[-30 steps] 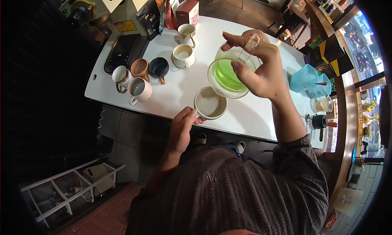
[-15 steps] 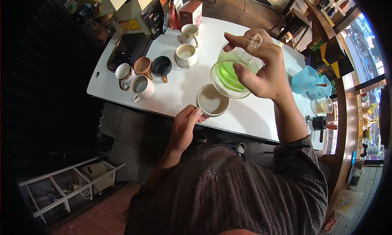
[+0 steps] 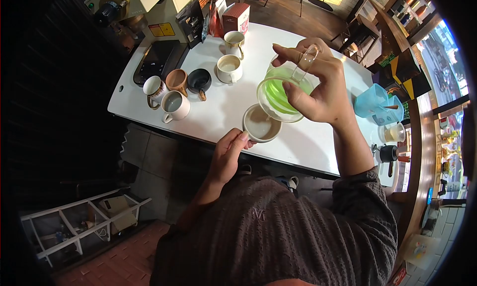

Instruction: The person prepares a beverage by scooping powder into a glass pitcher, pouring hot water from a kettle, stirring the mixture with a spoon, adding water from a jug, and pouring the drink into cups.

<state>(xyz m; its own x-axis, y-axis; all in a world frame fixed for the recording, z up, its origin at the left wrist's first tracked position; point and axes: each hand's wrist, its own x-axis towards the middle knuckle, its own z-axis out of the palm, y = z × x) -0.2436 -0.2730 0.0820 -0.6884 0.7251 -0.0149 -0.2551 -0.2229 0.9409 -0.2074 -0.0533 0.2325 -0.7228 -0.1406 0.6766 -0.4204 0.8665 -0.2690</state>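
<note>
My right hand (image 3: 323, 82) is closed round the handle of a clear glass jug (image 3: 280, 98) with bright green liquid in it. The jug is tilted, its rim low over a whitish cup (image 3: 261, 129). A small pale streak shows at the jug's lip above the cup; whether it is liquid running out I cannot tell. My left hand (image 3: 231, 152) grips the cup at its near left side, thumb by the rim. The cup's inside looks pale, and the jug covers part of its far rim.
On the white table (image 3: 208, 122) stand a white mug (image 3: 176, 107), a brown cup (image 3: 176, 81), a black cup (image 3: 199, 81) and several other cups. A black scale (image 3: 156, 62) lies at back left, a red-brown box (image 3: 236, 17) behind. Blue containers (image 3: 372, 99) stand on the right.
The jug's lip has come slightly lower over the cup, and a pale streak now shows there. The table and cups have shifted slightly in view. Both hands keep their holds.
</note>
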